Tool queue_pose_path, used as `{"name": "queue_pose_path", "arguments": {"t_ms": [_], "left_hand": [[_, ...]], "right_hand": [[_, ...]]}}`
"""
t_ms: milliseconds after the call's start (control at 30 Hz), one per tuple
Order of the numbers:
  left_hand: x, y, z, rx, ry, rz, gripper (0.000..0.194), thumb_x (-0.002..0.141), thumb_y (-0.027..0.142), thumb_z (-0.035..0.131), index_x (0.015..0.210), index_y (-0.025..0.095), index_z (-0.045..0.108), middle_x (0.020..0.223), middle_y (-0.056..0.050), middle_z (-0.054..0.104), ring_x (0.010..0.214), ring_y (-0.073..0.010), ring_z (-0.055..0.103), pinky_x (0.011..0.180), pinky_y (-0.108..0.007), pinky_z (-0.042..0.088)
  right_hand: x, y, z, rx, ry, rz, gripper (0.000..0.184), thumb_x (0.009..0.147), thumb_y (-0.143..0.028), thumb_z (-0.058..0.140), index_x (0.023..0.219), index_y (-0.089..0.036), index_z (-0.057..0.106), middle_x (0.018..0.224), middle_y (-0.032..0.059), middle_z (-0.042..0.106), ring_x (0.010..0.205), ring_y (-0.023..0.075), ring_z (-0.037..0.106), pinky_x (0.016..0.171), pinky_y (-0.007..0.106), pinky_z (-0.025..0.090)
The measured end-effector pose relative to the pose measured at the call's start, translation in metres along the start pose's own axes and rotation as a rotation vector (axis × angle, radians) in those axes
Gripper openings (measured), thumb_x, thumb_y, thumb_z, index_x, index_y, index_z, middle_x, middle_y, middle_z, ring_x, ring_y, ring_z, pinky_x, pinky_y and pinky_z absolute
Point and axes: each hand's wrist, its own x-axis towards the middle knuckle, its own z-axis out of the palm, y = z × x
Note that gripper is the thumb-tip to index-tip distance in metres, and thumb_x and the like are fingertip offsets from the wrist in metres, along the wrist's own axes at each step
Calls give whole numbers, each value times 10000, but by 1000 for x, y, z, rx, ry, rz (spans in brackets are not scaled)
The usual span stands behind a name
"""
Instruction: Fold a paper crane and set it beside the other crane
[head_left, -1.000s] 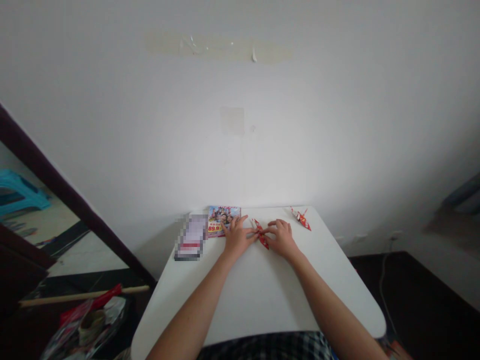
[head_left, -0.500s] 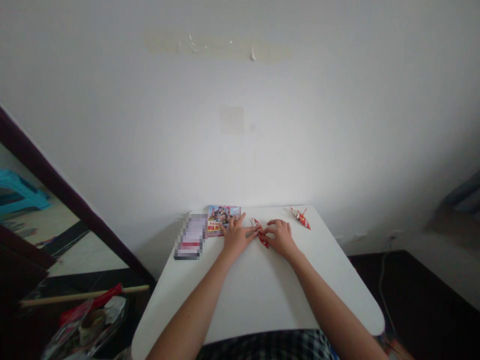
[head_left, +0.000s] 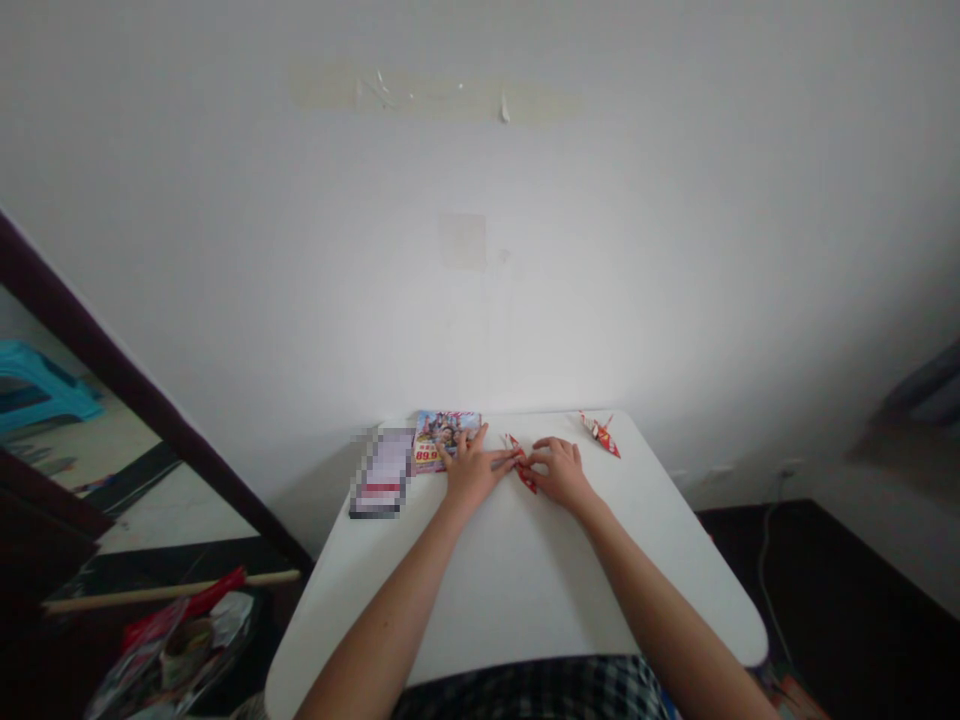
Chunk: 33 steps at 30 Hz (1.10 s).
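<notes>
A small red-and-white folded paper crane (head_left: 529,481) stands on the table between my hands, its middle covered by fingertips. From the left, my left hand (head_left: 472,472) closes thumb and fingertip on it, while the other fingers spread toward a printed flyer (head_left: 439,430). Opposite, my right hand (head_left: 562,475) pinches the same crane, fingers bent. The fingertips of both hands meet at its centre. Farther back on the right lies a second red-and-white paper crane (head_left: 602,437), its wings spread, touched by neither hand.
The white table (head_left: 525,590) stands against a white wall (head_left: 645,250). A blurred-out phone (head_left: 384,470) lies at its left edge beside the flyer. On the floor at left are a wooden stick (head_left: 270,577) and a bag of items (head_left: 180,650). A cord (head_left: 766,560) hangs at right.
Hardly anything differs: both hands stay on the crane, with only slight finger shifts. The whole view has shifted very slightly.
</notes>
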Motion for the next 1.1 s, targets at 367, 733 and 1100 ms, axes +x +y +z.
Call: {"name": "queue_pose_path", "arguments": {"t_ms": [367,733,1100], "left_hand": [[3,-2,-1,4,13,4,330,869,688,519,1155,607,661,1619,93,355,1484,-417,238,1107,-816,53],[1,6,-11,46,20,-8,318,894,631,522,1162,569,682,1591,92,405,1506,-400,185,1152,-754,-51],[5,2,-2,12,41,-21,364,945,627,397,1201,584,653,1611,94,372,1507,-400,187,1135,-770,-58]], "right_hand": [[0,-1,-2,5,-9,-5,149,887,-433,693,1004,-378,767,1269,34,601,1264,262,463,1142,599,190],[0,-2,-3,-12,-8,-1,161,893,-438,682,1018,-377,763,1278,36,595,1253,261,477,1138,603,197],[1,0,1,-28,-6,-2,155,888,-434,685,1002,-368,766,1265,34,599,1249,260,476,1134,576,214]]}}
